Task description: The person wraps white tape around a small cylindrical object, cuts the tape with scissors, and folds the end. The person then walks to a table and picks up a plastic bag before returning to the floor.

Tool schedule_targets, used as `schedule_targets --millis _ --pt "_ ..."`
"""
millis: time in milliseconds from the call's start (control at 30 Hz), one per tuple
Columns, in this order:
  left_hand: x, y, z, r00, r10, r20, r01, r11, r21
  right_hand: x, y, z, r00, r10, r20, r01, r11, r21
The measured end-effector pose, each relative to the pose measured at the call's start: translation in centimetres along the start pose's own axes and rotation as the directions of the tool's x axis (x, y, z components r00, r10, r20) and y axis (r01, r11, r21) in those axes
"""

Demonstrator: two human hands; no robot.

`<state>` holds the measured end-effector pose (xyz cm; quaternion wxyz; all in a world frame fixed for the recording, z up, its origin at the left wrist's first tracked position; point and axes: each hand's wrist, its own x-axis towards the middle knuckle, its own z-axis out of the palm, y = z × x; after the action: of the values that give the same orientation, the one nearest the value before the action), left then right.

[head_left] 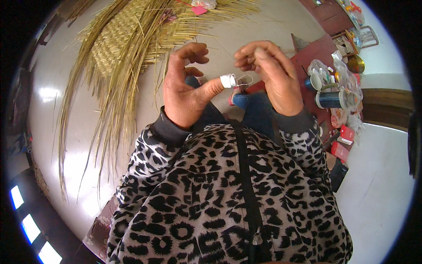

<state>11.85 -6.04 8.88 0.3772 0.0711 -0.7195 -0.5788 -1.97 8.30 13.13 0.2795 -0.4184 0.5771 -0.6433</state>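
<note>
My left hand (187,86) is raised in front of me, fingers curled but apart from the thumb, with nothing seen in its grasp. A white wrapping (227,81) goes round the end of its thumb, and a thin loose loop (245,80) sticks out from it. Opposite, my right hand (277,75) has its fingers bent and its thumb lying against them. A faint thin line runs up to its fingertips; whether they grip it is too fine to make out. The two hands are apart. Beyond the left hand, a partly woven straw mat (116,44) lies on the floor.
Long loose straws (94,110) spread from the mat. At right, a dark red table (314,55) carries a wire spool (330,99), a white cup (316,82), plastic bags and a brass-coloured bowl (355,64). Red boxes (340,151) are nearer. A pink tag (199,10) lies by the mat.
</note>
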Motion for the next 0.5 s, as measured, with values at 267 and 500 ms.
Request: schedule_targets --millis 267,500 --pt "-0.2 -0.5 2.8 0.982 -0.174 0.076 0.19 0.888 -0.419 1.1 -0.5 5.3 0.972 -0.235 0.004 0.232 0.961 0.152" --pt "-0.6 -1.5 4.7 0.994 -0.109 -0.024 0.082 0.859 -0.505 2.2 -0.5 6.2 0.976 0.017 -0.218 0.087 0.885 0.458"
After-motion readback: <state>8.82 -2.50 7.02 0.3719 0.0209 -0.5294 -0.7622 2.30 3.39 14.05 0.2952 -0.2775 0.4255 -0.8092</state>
